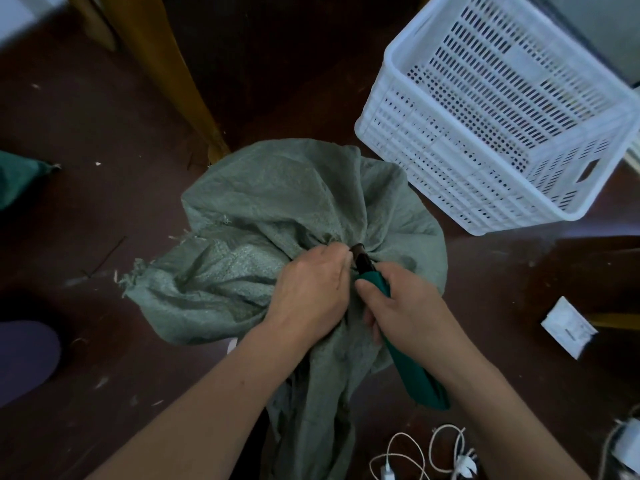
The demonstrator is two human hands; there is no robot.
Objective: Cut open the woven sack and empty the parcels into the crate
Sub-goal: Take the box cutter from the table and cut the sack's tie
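Note:
A grey-green woven sack [263,202] sits bulging on the dark floor at the centre of the head view, its neck bunched tight. My left hand [311,292] grips the gathered neck. My right hand [405,306] holds a green-handled cutter [412,372], whose dark tip [360,258] touches the bunched neck just right of my left fingers. The white perforated plastic crate [433,133] stands at the upper right, next to the sack, with nothing visible in it. The sack hides the parcels.
A yellow wooden furniture leg [180,81] rises behind the sack. A small white packet [568,327] lies on the floor at right. White cables and chargers [433,455] lie at bottom right. Another green sack's corner [20,174] shows at the left edge.

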